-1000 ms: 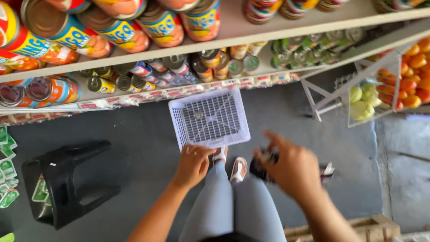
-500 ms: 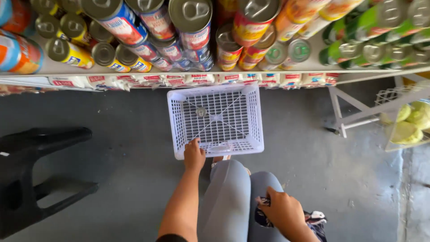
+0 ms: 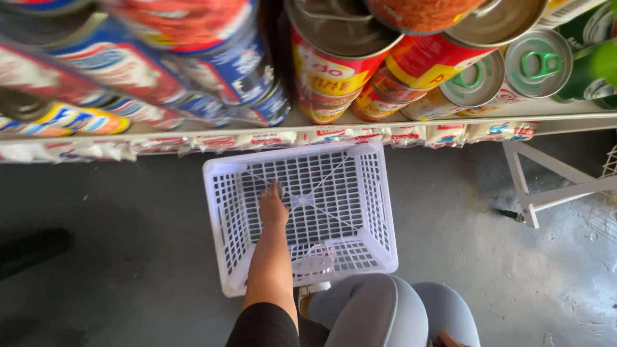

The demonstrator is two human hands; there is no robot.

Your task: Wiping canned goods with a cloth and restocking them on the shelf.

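Observation:
A white plastic lattice basket (image 3: 376, 212) stands on the grey floor just below a shelf of tins. My left hand (image 3: 273, 209) reaches down inside it, fingers together and resting on or just above the basket's bottom; whether it holds anything is unclear. Only a sliver of my right hand (image 3: 445, 338) shows at the bottom edge, by my knee (image 3: 373, 308) in grey leggings. The basket looks empty apart from my hand.
A shelf edge (image 3: 385, 128) lined with price tags carries rows of red, blue and yellow tins (image 3: 334, 64) close to the camera. A white metal rack leg (image 3: 524, 186) stands at the right. A dark stool part (image 3: 32, 247) lies at the left.
The view has moved closer to the shelf and basket. My left hand has gone from the basket's near rim to inside the basket. My right hand has dropped almost out of view.

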